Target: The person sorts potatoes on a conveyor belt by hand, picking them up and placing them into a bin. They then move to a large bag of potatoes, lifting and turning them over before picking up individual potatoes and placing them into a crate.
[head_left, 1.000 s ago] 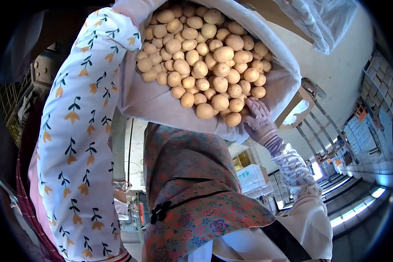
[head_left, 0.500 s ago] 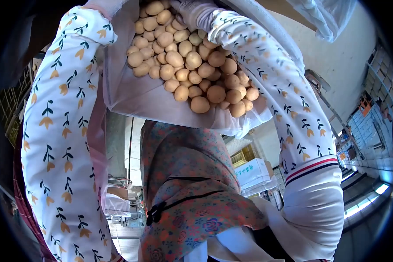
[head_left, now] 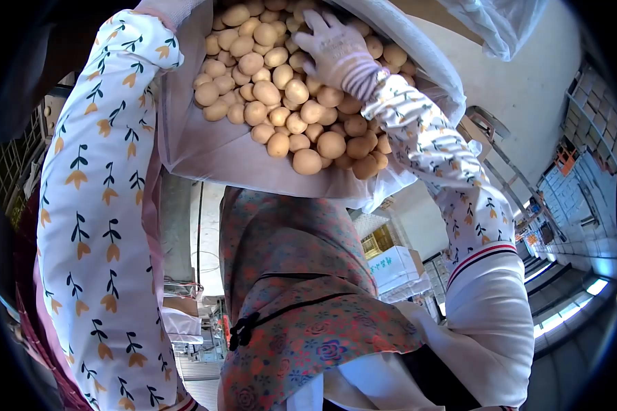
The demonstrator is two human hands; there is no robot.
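Note:
A heap of small round tan potatoes [head_left: 267, 92] lies in a translucent white plastic liner [head_left: 216, 156] at the top of the head view. My right hand [head_left: 339, 53], in a pale knit glove, rests on the upper right part of the heap with its fingers spread. No potato shows in its grasp. My left hand [head_left: 173, 9], also gloved, is at the upper left edge beside the liner. Only the part near its wrist shows; the fingers are out of frame. White sleeves with a yellow flower print cover both forearms.
My floral apron [head_left: 295, 240] is below the liner. Another clear plastic sheet [head_left: 504, 24] hangs at the upper right. Behind me are a white and blue box [head_left: 394, 267], a metal frame [head_left: 521, 181] and stacked cartons [head_left: 593, 113] along the right side.
My right hand has come back from the far top edge, down and to the right over the potatoes, its fingers now showing spread. My left arm has barely moved.

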